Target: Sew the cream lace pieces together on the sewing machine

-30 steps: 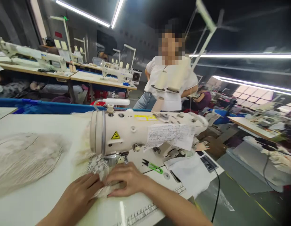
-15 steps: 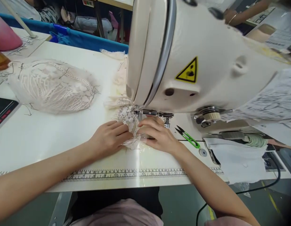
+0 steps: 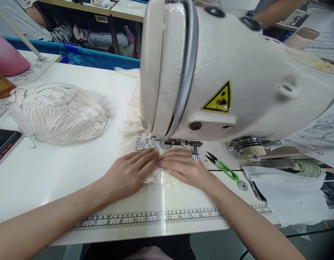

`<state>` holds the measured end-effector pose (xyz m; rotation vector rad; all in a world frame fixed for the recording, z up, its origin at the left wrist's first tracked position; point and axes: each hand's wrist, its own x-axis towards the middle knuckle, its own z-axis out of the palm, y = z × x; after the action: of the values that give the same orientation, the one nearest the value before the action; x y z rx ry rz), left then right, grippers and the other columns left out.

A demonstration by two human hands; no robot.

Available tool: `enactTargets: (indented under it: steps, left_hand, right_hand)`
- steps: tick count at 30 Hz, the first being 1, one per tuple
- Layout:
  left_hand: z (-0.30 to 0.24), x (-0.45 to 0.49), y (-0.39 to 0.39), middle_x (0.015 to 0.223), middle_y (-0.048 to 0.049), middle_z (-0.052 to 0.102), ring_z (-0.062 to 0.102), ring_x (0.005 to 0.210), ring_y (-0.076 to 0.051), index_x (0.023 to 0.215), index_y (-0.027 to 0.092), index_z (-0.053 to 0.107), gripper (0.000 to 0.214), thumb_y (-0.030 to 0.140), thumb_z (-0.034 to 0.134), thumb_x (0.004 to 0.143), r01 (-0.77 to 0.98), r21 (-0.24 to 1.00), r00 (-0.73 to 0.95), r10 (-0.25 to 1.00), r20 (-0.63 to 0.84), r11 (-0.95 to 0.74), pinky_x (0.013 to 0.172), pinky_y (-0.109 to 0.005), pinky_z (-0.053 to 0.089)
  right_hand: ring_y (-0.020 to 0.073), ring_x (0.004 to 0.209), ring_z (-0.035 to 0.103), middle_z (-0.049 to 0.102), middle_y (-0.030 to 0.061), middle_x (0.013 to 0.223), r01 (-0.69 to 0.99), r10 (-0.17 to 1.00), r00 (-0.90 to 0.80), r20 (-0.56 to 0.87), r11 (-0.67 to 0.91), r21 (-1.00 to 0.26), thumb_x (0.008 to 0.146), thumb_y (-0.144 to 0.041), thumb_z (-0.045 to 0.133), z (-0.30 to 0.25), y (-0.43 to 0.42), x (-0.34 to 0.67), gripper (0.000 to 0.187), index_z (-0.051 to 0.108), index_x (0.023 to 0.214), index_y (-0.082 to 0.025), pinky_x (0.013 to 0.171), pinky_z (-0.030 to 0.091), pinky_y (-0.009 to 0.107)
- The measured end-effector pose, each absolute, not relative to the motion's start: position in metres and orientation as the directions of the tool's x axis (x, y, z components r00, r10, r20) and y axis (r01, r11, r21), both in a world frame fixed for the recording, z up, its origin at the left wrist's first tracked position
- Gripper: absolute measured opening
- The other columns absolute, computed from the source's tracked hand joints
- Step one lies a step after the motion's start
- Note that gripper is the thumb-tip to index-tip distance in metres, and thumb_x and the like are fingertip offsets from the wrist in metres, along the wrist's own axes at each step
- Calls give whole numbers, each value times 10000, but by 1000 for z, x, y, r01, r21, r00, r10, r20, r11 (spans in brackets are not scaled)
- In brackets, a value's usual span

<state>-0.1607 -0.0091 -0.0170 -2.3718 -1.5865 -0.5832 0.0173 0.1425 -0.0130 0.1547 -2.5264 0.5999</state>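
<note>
A cream sewing machine (image 3: 223,72) fills the upper middle of the view, with a yellow warning sticker (image 3: 219,99) on its head. A white lace strip (image 3: 145,142) runs under the presser foot (image 3: 167,142). My left hand (image 3: 129,173) lies flat on the lace, fingers stretched toward the needle. Flat as well, my right hand (image 3: 183,168) presses the lace just right of it, fingertips almost touching the left ones.
A heap of white lace pieces (image 3: 58,112) lies at the left. Green thread snips (image 3: 223,168) rest right of my right hand. A printed ruler (image 3: 145,218) runs along the table's front edge. White cloth (image 3: 288,195) and papers (image 3: 318,126) lie at right.
The view dropped from the room and a standing person to the needle area. Both hands slid slightly forward with the lace and now lie flatter.
</note>
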Motion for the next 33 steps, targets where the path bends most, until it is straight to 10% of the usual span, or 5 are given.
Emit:
enactTargets:
  steps: [33]
  left_hand:
    - [-17,-159,-1,1277,-138,629,564,1231,-261,1251,57,551,364,76,414,914,923,77,305,839,450,-377,990,-406,541]
  right_hand:
    - [105,969,695,732,-48,1076,29,178,-868,463,950,-311,934,-195,558,-18,144,26,180,659,1050,-289,850,543,252]
